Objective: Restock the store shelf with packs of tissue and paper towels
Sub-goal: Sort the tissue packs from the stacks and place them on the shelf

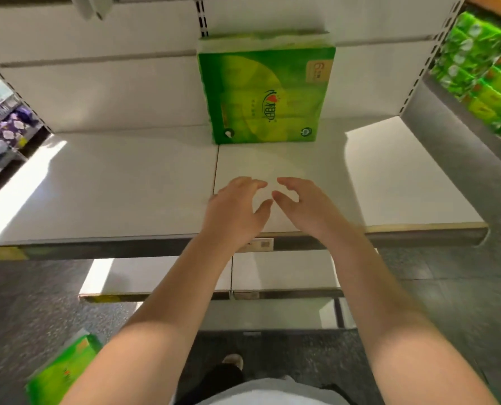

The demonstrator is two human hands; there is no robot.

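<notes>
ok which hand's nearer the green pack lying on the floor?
Left. The left hand is over the shelf, on the floor pack's side; the right hand is beside it, farther away.

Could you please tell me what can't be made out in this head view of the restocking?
- Pack on the shelf: small print too small to read.
- Pack on floor: blurred, partly behind the left arm.
- Price tag: partly behind the left hand, blurred.

Tissue pack (265, 95) upright on shelf (126, 185)

Dark speckled floor (39, 302), white back panels (97, 92), patchy sunlight.
</notes>
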